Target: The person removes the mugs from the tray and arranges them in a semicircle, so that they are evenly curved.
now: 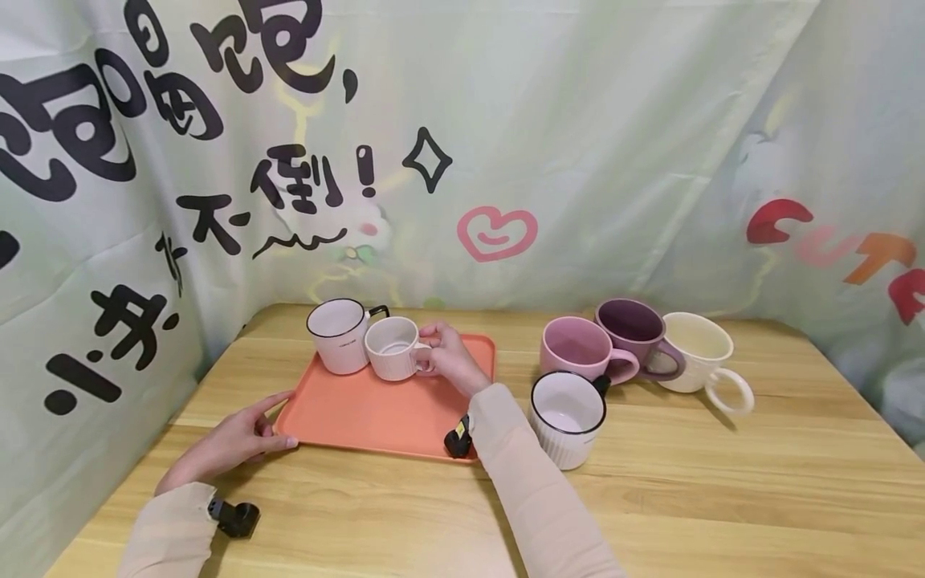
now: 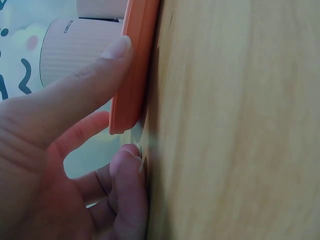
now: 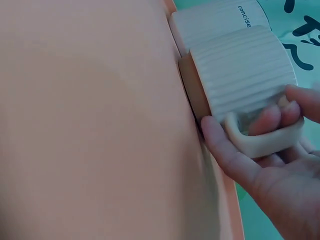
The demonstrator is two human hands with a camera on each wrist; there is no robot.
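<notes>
My right hand (image 1: 450, 359) grips the handle of a small white ribbed mug (image 1: 391, 350), fingers through the loop in the right wrist view. This mug is upright over the back of the orange tray (image 1: 361, 409), close to a taller white mug (image 1: 338, 337) with a black rim and black handle. My left hand (image 1: 234, 437) holds the tray's front left corner, its thumb (image 2: 117, 50) against the front edge and its index finger at the left side. The other fingers of this hand curl near the wooden table.
Right of the tray stand a white ribbed mug (image 1: 567, 433) with a black rim, a pink mug (image 1: 574, 353), a purple mug (image 1: 629, 329) and a cream mug (image 1: 694, 353) with a ring handle. A printed cloth (image 1: 578, 144) hangs behind the wooden table (image 1: 723, 498).
</notes>
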